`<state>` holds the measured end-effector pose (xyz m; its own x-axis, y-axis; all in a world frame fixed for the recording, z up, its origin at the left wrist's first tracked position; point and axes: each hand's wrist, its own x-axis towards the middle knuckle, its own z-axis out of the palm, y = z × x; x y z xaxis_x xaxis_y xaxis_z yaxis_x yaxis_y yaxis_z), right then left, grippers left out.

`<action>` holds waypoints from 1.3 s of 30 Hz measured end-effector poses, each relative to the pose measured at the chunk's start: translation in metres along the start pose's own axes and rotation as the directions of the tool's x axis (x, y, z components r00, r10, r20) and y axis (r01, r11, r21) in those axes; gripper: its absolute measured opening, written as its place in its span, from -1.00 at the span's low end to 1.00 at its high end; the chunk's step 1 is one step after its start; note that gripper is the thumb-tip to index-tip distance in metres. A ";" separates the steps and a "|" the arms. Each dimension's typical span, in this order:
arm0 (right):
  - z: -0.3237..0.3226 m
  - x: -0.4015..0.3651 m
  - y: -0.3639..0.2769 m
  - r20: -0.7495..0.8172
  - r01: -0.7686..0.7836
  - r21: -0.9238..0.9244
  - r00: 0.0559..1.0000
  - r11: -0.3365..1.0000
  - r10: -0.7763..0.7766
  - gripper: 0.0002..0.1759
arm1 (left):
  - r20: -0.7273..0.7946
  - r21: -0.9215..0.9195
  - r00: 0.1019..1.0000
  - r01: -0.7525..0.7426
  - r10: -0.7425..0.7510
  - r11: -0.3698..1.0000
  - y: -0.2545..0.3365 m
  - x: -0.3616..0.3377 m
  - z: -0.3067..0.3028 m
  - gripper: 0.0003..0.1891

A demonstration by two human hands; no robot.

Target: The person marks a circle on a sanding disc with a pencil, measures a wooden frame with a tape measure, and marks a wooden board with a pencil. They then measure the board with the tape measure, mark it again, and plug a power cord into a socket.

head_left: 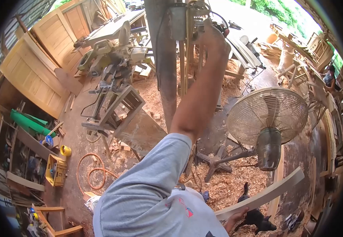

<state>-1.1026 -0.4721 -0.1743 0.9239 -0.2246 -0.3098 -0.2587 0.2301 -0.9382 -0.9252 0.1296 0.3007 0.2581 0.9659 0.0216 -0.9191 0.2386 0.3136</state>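
My left arm reaches up and across to a post (165,79), where my left hand (214,37) is beside a grey metal box (178,23) and some dark cables (217,16). Its fingers look curled, but what lies in them is hidden. Low on the right, my right hand (239,216) grips a long, slightly curved wooden plank (272,191) near its lower end. The plank slants up to the right, below a large pedestal fan (268,118).
A mitre saw (104,57) and a wooden frame (126,108) stand left of the post. Shavings cover much of the floor. A black animal (258,220) is under the plank. An orange hose (90,168) and a yellow crate (55,170) lie left. Another person (330,77) is far right.
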 end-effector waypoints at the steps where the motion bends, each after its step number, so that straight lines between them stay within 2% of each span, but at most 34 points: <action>1: 0.006 0.003 0.002 -0.029 0.037 -0.019 0.999 0.999 -0.037 -0.06 | 0.013 -0.029 0.994 0.106 -0.106 0.994 0.005 -0.004 0.002 -0.78; 3: 0.024 0.003 0.000 -0.053 0.080 -0.022 0.995 0.997 -0.082 -0.03 | 0.001 -0.063 0.963 0.267 -0.268 0.962 0.017 -0.007 0.009 -0.71; 5: 0.029 -0.001 -0.010 0.059 0.063 -0.008 0.996 0.998 -0.063 -0.04 | -0.023 -0.064 0.969 0.244 -0.246 0.968 0.015 -0.008 0.013 -0.72; 7: 0.024 0.012 0.001 0.033 0.060 -0.004 0.998 0.998 -0.060 -0.06 | -0.073 -0.023 0.977 0.198 -0.199 0.980 0.004 -0.004 0.012 -0.80; 9: 0.012 0.028 0.003 0.006 0.068 -0.009 0.998 0.998 -0.068 -0.08 | -0.089 -0.018 0.983 0.158 -0.159 0.987 -0.006 0.004 0.006 -0.79; 11: 0.010 0.038 -0.001 0.135 0.029 -0.035 0.991 0.999 -0.024 -0.07 | -0.118 -0.030 0.986 0.117 -0.119 0.993 -0.005 -0.001 0.011 -0.77; 12: 0.010 0.041 -0.001 0.118 0.037 -0.026 0.992 0.999 -0.033 -0.07 | 0.007 -0.027 0.983 0.186 -0.185 0.982 -0.004 -0.001 0.005 -0.77; 14: 0.013 0.051 0.006 0.134 0.043 0.060 0.990 0.997 -0.050 -0.09 | 0.140 0.012 0.972 0.188 -0.187 0.982 -0.007 -0.007 -0.001 -0.71; 16: 0.001 0.062 0.018 0.086 0.086 -0.009 0.993 0.996 -0.085 -0.10 | 0.151 0.027 0.963 0.220 -0.222 0.975 -0.001 -0.011 -0.006 -0.76; 17: -0.012 0.069 0.026 0.112 0.005 -0.051 0.994 0.999 0.001 -0.09 | 0.210 0.006 0.932 0.302 -0.296 0.953 0.006 -0.008 -0.014 -0.79; 18: -0.012 0.062 0.024 0.103 -0.001 -0.047 0.995 0.999 0.005 -0.09 | 0.347 -0.106 0.862 0.428 -0.371 0.897 -0.001 0.012 -0.030 -0.81; 20: 0.004 0.048 0.015 0.224 0.041 -0.003 0.974 0.999 -0.039 -0.10 | 0.424 -0.126 0.801 0.513 -0.422 0.849 0.011 0.012 -0.049 -0.72; 21: 0.012 0.043 0.014 0.217 0.043 0.007 0.975 0.999 -0.044 -0.10 | 0.497 -0.090 0.811 0.402 -0.308 0.911 0.020 0.005 -0.054 -0.68; 23: 0.026 0.032 0.013 0.039 0.143 -0.072 0.989 0.987 -0.141 -0.10 | 0.597 -0.005 0.796 0.124 -0.097 0.992 0.046 -0.027 -0.047 -0.62; 24: 0.032 0.026 0.012 0.020 0.136 -0.062 0.991 0.989 -0.135 -0.10 | 0.606 0.005 0.787 0.140 -0.115 0.990 0.046 -0.037 -0.038 -0.62; 25: 0.041 0.019 0.004 -0.009 0.115 -0.062 0.993 0.991 -0.115 -0.11 | 0.628 0.143 0.778 -0.085 -0.024 0.986 0.045 -0.046 -0.032 -0.59; 26: 0.048 0.013 -0.004 -0.035 0.093 -0.067 0.995 0.993 -0.096 -0.11 | 0.661 0.264 0.748 -0.309 0.062 0.914 0.045 -0.053 -0.026 -0.55; 27: 0.052 0.008 -0.010 0.018 0.129 -0.058 0.992 0.990 -0.128 -0.15 | 0.746 0.279 0.659 -0.441 0.097 0.853 0.048 -0.056 -0.016 -0.52; 28: 0.051 0.005 -0.011 0.009 0.123 -0.060 0.992 0.991 -0.123 -0.15 | 0.746 0.285 0.661 -0.433 0.086 0.855 0.044 -0.050 -0.015 -0.52; 30: 0.054 0.008 -0.012 0.122 0.175 -0.068 0.979 0.982 -0.165 -0.19 | 0.679 0.285 0.703 -0.518 0.212 0.806 0.034 -0.032 -0.014 -0.51; 31: 0.038 0.025 0.017 0.037 0.164 -0.058 0.986 0.985 -0.162 -0.20 | 0.592 0.362 0.785 -0.464 0.185 0.808 0.034 -0.025 -0.020 -0.51; 32: 0.040 0.023 0.020 0.027 0.169 -0.042 0.985 0.985 -0.168 -0.20 | 0.558 0.117 0.801 -0.332 0.214 0.936 0.029 -0.025 -0.022 -0.55; 33: 0.039 0.018 0.022 0.078 0.158 0.023 0.984 0.987 -0.159 -0.19 | 0.537 0.064 0.822 -0.265 0.191 0.962 0.024 -0.024 -0.027 -0.61; 35: 0.026 0.014 0.034 0.121 0.137 0.080 0.982 0.987 -0.146 -0.18 | 0.513 0.020 0.845 -0.187 0.151 0.982 0.015 -0.018 -0.037 -0.65; 37: 0.013 0.018 0.047 -0.015 0.119 0.004 0.993 0.993 -0.119 -0.15 | 0.465 -0.065 0.883 -0.032 0.059 0.997 0.005 -0.009 -0.044 -0.73; 38: 0.013 0.017 0.043 -0.017 0.118 0.005 0.993 0.993 -0.118 -0.15 | 0.466 -0.065 0.883 -0.030 0.057 0.997 0.003 -0.003 -0.046 -0.73; 39: 0.012 0.016 0.038 -0.010 0.120 0.018 0.993 0.993 -0.120 -0.16 | 0.470 -0.132 0.883 0.060 0.010 0.989 0.001 0.004 -0.046 -0.74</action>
<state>-1.0944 -0.4554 -0.2128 0.9453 -0.2602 -0.1967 -0.1407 0.2186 -0.9656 -0.9391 0.1389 0.2575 0.3590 0.8073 0.4683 -0.9333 0.3069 0.1864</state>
